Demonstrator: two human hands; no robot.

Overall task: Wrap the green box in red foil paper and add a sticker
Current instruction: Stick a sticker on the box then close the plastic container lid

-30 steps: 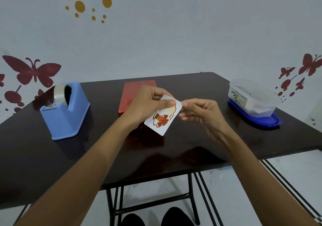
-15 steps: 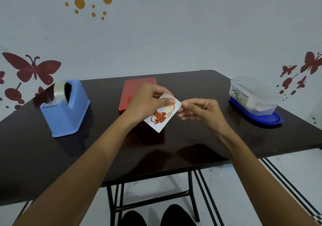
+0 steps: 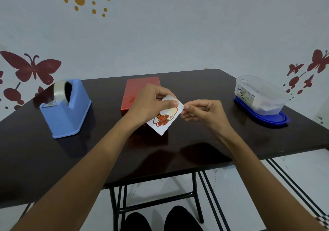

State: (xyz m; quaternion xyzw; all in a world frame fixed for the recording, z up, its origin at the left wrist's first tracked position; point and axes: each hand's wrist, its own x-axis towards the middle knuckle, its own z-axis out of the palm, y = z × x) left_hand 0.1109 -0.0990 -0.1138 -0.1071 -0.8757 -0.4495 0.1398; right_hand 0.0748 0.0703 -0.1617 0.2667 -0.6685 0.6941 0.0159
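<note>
The box (image 3: pixel 137 90), wrapped in shiny red foil, lies flat on the dark table (image 3: pixel 204 141) at its middle. In front of it my left hand (image 3: pixel 149 104) holds a white sticker sheet (image 3: pixel 164 119) with a red cartoon figure, thumb pressed on its top edge. My right hand (image 3: pixel 204 114) pinches the sheet's upper right corner with its fingertips. Both hands hover just above the near end of the box and hide part of it.
A blue tape dispenser (image 3: pixel 65 109) with a clear tape roll stands at the left of the table. A clear plastic container (image 3: pixel 258 95) on a blue lid (image 3: pixel 267 118) sits at the right. The table's front edge runs close below my forearms.
The sticker sheet has tilted slightly and my right fingertips have closed onto its corner. Both hands stay in the same place over the box.
</note>
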